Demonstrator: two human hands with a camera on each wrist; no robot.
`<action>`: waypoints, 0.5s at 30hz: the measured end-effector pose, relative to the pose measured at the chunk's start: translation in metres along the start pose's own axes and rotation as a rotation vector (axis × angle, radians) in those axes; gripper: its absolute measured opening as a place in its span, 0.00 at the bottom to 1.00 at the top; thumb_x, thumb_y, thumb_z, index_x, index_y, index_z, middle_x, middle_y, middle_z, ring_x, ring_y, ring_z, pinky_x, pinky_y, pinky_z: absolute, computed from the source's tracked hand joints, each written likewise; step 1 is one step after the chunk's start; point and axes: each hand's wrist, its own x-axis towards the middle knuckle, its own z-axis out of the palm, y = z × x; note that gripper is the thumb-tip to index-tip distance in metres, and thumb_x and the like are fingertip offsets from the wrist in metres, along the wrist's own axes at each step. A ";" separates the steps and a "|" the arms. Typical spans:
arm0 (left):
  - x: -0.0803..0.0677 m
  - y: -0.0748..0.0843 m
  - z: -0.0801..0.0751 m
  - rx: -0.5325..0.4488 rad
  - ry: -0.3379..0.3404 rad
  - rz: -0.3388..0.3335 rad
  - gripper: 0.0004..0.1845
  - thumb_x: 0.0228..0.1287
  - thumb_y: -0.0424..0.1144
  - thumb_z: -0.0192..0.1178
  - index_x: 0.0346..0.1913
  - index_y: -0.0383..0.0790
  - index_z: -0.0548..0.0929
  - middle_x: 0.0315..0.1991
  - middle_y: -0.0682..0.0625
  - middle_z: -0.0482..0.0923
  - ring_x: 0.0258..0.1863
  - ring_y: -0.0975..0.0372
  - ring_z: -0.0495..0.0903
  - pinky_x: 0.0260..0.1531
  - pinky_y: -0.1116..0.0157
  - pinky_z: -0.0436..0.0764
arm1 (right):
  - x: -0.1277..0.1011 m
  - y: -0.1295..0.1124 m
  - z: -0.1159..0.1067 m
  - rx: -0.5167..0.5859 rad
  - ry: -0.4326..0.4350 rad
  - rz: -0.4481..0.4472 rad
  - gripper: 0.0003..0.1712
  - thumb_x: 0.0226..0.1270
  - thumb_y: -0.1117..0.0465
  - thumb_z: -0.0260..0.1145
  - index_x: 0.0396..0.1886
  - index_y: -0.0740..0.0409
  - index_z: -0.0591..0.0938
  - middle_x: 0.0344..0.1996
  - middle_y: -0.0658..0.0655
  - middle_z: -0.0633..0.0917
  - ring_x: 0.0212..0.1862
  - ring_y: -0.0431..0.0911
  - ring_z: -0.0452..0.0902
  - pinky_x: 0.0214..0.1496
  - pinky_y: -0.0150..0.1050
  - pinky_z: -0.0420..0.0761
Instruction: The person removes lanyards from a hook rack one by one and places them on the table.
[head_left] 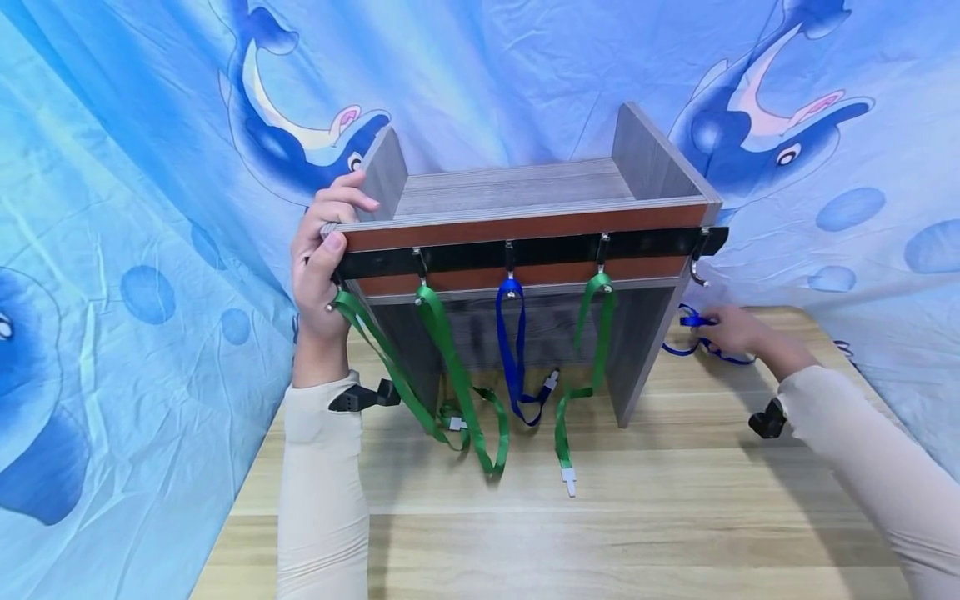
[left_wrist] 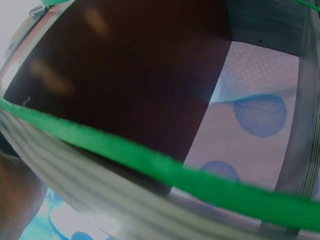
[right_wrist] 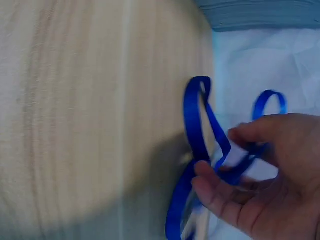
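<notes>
A grey wooden rack (head_left: 525, 192) with a brown front strip and a black hook rail (head_left: 540, 250) stands on the table. My left hand (head_left: 324, 250) grips its front left corner. Three green lanyards (head_left: 450, 367) and one blue lanyard (head_left: 513, 350) hang from the hooks; a green lanyard (left_wrist: 160, 167) crosses the left wrist view. The rightmost hook (head_left: 697, 273) is bare. My right hand (head_left: 731, 329) pinches a loose blue lanyard (right_wrist: 200, 135) lying on the table to the right of the rack, its fingers (right_wrist: 220, 195) curled on the strap.
The wooden table (head_left: 600, 517) stretches toward me in front of the rack. A blue dolphin-print cloth (head_left: 135, 208) hangs behind and on both sides. Lanyard ends with white clips (head_left: 568, 482) trail on the tabletop.
</notes>
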 end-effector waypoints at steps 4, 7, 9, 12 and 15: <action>0.001 -0.001 0.001 0.003 -0.001 0.007 0.15 0.67 0.39 0.51 0.28 0.30 0.74 0.48 0.45 0.85 0.71 0.38 0.68 0.80 0.46 0.57 | -0.002 0.001 0.005 -0.087 -0.007 -0.027 0.13 0.69 0.64 0.65 0.45 0.72 0.82 0.26 0.62 0.87 0.31 0.51 0.83 0.36 0.43 0.81; 0.002 -0.001 0.002 0.005 -0.001 0.014 0.15 0.68 0.40 0.51 0.28 0.29 0.73 0.47 0.45 0.85 0.70 0.39 0.69 0.81 0.46 0.57 | -0.004 0.001 0.006 -0.153 0.064 -0.021 0.17 0.65 0.62 0.66 0.48 0.72 0.83 0.37 0.69 0.87 0.45 0.63 0.80 0.51 0.55 0.80; 0.002 0.000 0.002 0.004 0.000 0.016 0.15 0.67 0.40 0.51 0.28 0.29 0.74 0.47 0.44 0.85 0.70 0.39 0.69 0.81 0.46 0.57 | -0.004 0.002 0.006 -0.164 0.100 0.013 0.19 0.66 0.59 0.65 0.48 0.71 0.81 0.42 0.73 0.86 0.51 0.68 0.76 0.55 0.62 0.77; 0.001 0.000 0.002 0.001 0.003 0.009 0.15 0.67 0.39 0.51 0.28 0.30 0.74 0.47 0.45 0.85 0.71 0.39 0.69 0.80 0.46 0.57 | -0.004 0.004 0.006 -0.151 0.091 0.091 0.22 0.71 0.52 0.63 0.45 0.69 0.77 0.39 0.71 0.84 0.48 0.66 0.76 0.48 0.57 0.77; 0.000 0.001 0.001 -0.002 0.005 0.003 0.14 0.67 0.39 0.50 0.28 0.31 0.74 0.48 0.45 0.85 0.71 0.39 0.68 0.81 0.46 0.56 | -0.004 0.006 0.010 -0.108 0.010 0.141 0.26 0.73 0.44 0.65 0.38 0.66 0.74 0.30 0.62 0.80 0.36 0.55 0.77 0.37 0.45 0.75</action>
